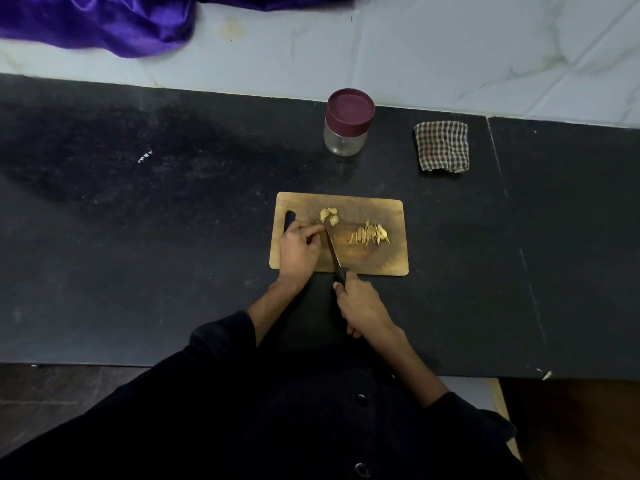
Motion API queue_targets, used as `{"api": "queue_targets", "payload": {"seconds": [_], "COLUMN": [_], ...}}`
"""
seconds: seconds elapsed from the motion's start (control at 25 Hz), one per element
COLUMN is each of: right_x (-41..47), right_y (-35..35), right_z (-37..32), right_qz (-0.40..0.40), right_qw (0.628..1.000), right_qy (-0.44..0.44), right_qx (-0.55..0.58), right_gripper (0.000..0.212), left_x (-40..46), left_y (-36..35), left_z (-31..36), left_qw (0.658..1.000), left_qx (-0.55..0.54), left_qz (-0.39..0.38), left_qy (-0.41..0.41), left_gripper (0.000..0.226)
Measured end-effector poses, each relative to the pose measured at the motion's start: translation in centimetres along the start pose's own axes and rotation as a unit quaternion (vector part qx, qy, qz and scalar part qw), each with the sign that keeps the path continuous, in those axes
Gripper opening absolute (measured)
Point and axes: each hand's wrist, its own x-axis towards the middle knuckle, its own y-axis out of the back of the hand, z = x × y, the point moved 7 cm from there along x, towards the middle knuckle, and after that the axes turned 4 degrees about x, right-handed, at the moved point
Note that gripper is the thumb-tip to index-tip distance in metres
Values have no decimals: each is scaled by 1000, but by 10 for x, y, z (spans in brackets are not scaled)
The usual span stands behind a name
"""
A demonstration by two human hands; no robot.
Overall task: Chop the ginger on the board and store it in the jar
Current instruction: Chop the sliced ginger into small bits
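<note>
Here, line by line:
My right hand: my right hand (363, 308) is wrapped round the handle of the black-handled kitchen knife (334, 257) at the near edge of the board, fingers curled tight on it.
Knife: the blade runs away from me across the board, its tip lying up against the fingertips of my other hand.
My left hand: my left hand (298, 249) rests on the left part of the board, fingers bent and bunched at the blade's tip; whether they pinch a bit of ginger there I cannot tell.
Board: the rectangular brown wooden chopping board (367, 261) lies flat on the black stone counter (145, 237), with a slot handle at its left end.
Uncut ginger: the pale yellow ginger chunks (329, 215) sit on the far left part of the board, just beyond my left fingertips.
Cut ginger: the thin yellow ginger slivers (369, 234) lie in a loose row on the right half of the board, apart from the blade.
Jar: the small clear glass jar with a maroon lid (349, 121) stands upright on the counter beyond the board, lid on.
Cloth: a folded brown-and-white checked cloth (442, 146) lies to the right of the jar.
Far left: a shiny purple fabric (104, 22) is heaped on the pale tiled wall ledge (450, 57).
</note>
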Motion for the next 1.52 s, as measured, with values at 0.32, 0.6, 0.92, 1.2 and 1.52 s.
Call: {"api": "queue_targets", "payload": {"seconds": [0.32,0.6,0.92,1.2,1.52], "right_x": [-2,0,-16,-18,-17], "right_y": [31,27,58,57,61], "right_z": [25,23,15,22,17], "right_qz": [72,67,191,195,200], "right_qw": [997,997,978,978,977], "right_qy": [19,24,76,60,62], "right_qx": [26,7,-39,-40,-33], "right_gripper": [27,30,33,38,33], "left_x": [-1,-1,-21,-19,-34], "left_y": [-1,-1,-12,-27,-21], "left_z": [6,10,56,58,63], "left_qw": [999,998,973,959,940], "left_qx": [21,49,168,205,218], "left_qz": [0,-16,-53,-113,-135], "left_qy": [-24,-24,-146,-162,-225], "left_gripper": [26,28,53,45,41]}}
